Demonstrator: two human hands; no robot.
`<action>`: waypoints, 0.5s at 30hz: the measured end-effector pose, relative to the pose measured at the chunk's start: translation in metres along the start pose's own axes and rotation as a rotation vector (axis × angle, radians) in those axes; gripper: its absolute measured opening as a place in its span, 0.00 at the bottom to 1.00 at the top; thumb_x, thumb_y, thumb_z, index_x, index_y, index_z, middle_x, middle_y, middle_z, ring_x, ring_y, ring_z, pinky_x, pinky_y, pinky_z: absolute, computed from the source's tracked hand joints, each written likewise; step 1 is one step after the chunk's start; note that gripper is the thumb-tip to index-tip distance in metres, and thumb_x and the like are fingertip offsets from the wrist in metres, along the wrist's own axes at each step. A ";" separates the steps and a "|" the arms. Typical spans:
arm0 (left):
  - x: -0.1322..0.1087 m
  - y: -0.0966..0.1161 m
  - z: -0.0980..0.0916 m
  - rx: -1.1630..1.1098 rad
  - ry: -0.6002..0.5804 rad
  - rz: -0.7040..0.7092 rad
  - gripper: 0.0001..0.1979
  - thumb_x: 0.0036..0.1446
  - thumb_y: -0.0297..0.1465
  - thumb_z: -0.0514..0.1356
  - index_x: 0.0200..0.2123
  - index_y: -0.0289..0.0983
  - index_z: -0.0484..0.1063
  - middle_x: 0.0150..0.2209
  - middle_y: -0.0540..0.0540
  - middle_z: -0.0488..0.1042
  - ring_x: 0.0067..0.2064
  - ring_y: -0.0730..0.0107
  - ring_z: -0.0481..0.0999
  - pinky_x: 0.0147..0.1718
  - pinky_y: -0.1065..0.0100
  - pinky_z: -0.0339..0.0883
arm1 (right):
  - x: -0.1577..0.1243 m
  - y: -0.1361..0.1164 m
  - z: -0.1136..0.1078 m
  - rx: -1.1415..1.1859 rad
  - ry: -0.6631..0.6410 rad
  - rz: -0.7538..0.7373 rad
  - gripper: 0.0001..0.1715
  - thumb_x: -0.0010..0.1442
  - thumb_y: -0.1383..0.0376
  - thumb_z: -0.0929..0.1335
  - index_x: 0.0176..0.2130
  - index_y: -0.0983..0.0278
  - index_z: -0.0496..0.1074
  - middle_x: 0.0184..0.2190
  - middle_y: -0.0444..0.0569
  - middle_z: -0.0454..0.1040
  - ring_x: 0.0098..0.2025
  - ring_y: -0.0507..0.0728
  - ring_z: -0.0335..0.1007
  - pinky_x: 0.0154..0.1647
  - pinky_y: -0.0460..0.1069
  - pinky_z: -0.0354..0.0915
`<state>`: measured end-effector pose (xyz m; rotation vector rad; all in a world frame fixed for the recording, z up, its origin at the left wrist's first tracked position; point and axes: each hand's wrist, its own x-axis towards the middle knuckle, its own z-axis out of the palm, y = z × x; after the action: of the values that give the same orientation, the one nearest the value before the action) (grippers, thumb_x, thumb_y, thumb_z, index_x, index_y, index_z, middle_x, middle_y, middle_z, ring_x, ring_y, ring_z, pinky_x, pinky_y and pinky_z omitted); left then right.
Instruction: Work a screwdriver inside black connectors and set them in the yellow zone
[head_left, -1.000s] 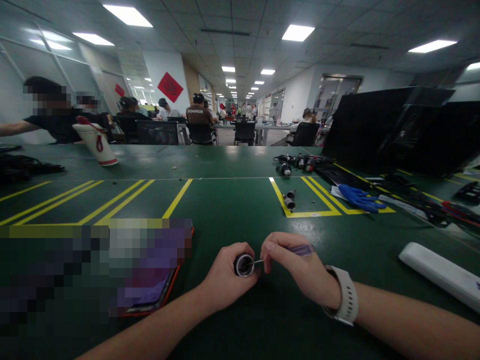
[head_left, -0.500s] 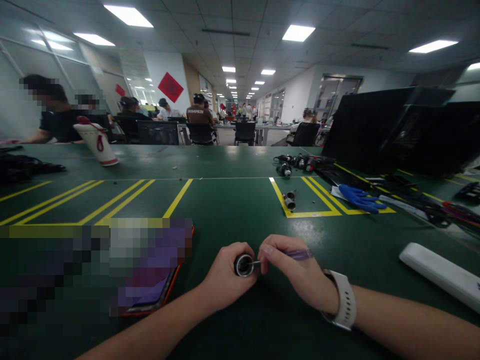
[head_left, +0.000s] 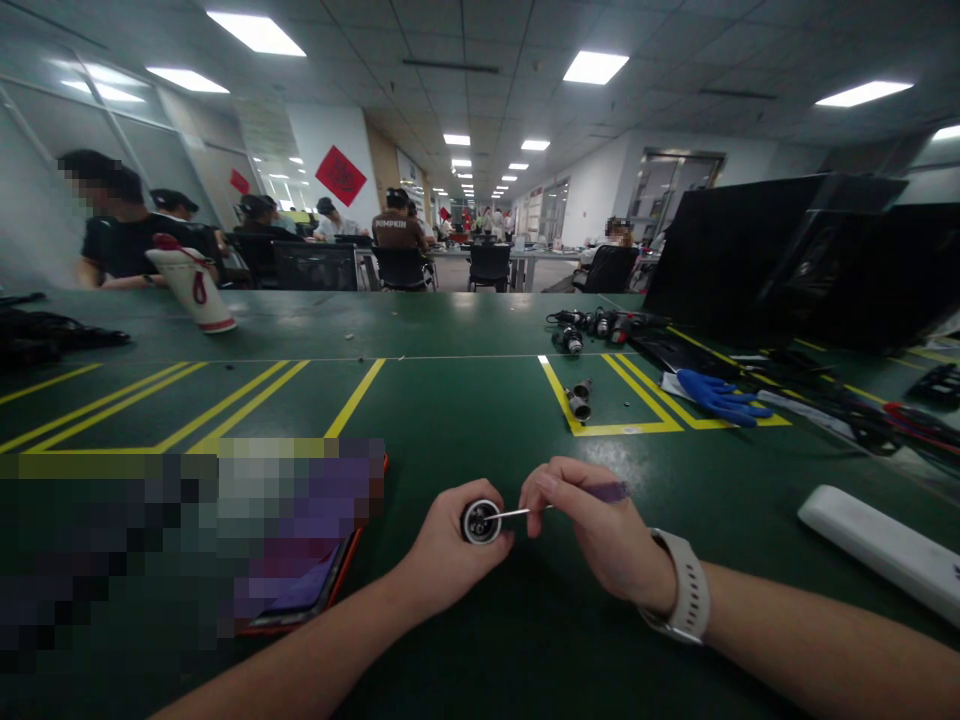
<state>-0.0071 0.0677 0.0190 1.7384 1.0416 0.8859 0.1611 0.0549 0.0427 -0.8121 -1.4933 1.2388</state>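
Note:
My left hand [head_left: 454, 555] is wrapped round a small round metal part [head_left: 481, 522], whose open end faces up toward me and shows dark details inside. In my right hand [head_left: 592, 525] is a thin screwdriver [head_left: 607, 491] with a purplish see-through handle. Its metal shaft slants left, and the tip reaches into the opening of the round part. A pale watch sits on my right wrist. Beyond my hands, two metal fittings [head_left: 579, 400] lie inside a yellow-taped outline on the green table [head_left: 465, 400].
A phone-like item [head_left: 330, 580] with an orange edge lies left, partly pixelated. At right are a white case [head_left: 885, 545], a blue glove [head_left: 716, 397], cables and dark monitors [head_left: 735, 260]. Farther off stand a white cup [head_left: 196, 288] and black connectors [head_left: 571, 338]; people sit beyond.
The round part has shifted slightly left and its opening shows more. My right hand has moved up a little, with more of the screwdriver's shaft visible. A person at far left has moved right.

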 end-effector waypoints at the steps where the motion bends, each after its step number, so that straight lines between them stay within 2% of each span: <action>1: 0.000 0.001 0.000 0.001 0.013 -0.002 0.06 0.44 0.26 0.61 0.23 0.36 0.65 0.22 0.55 0.65 0.24 0.75 0.65 0.22 0.73 0.58 | 0.000 -0.001 -0.001 -0.050 -0.018 -0.026 0.15 0.60 0.61 0.63 0.26 0.65 0.70 0.22 0.45 0.70 0.26 0.53 0.67 0.32 0.49 0.62; 9: 0.002 -0.003 0.000 0.004 0.021 0.009 0.09 0.44 0.27 0.62 0.22 0.36 0.62 0.21 0.57 0.61 0.23 0.77 0.61 0.21 0.75 0.55 | -0.004 -0.014 -0.005 -0.373 -0.047 -0.232 0.17 0.62 0.63 0.60 0.26 0.65 0.70 0.24 0.47 0.68 0.28 0.52 0.65 0.31 0.49 0.61; 15: 0.003 -0.004 0.000 0.011 0.019 0.041 0.07 0.43 0.28 0.62 0.23 0.36 0.64 0.21 0.56 0.63 0.24 0.76 0.62 0.21 0.74 0.56 | -0.002 -0.019 -0.003 -0.493 -0.191 -0.325 0.15 0.61 0.65 0.62 0.25 0.65 0.69 0.25 0.47 0.70 0.29 0.53 0.65 0.32 0.49 0.62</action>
<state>-0.0072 0.0711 0.0159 1.7694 1.0282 0.9255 0.1668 0.0487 0.0607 -0.7359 -2.0377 0.7275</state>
